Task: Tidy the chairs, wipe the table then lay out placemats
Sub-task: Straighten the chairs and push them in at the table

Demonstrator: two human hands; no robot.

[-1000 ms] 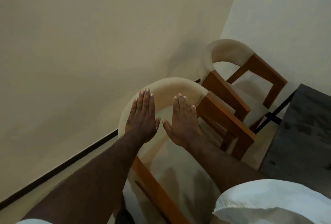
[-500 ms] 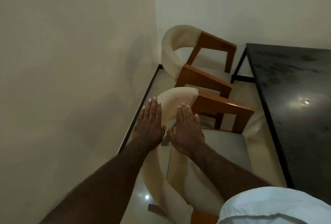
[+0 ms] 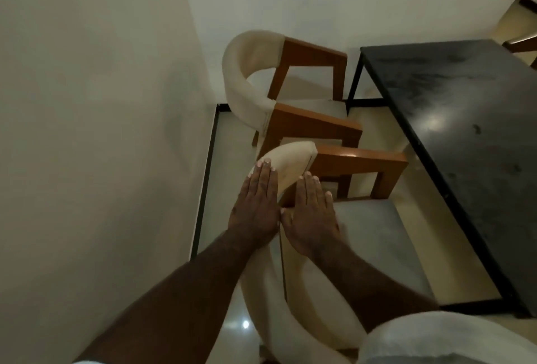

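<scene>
**A:** Where am I at with this one?

**B:** Early days, I'd say. Your near chair sits just left of the table, not squared up to it. Your left hand and right hand are flat at its cream backrest, fingers straight, gripping nothing. The far chair is out too. The table looks smudgy, probably unwiped, and there's no cloth or placemats in sight.

**A:** Any labels?

**B:** Nope, nothing readable.

Both arms reach forward, left hand and right hand flat, fingers straight, thumbs nearly touching
</scene>
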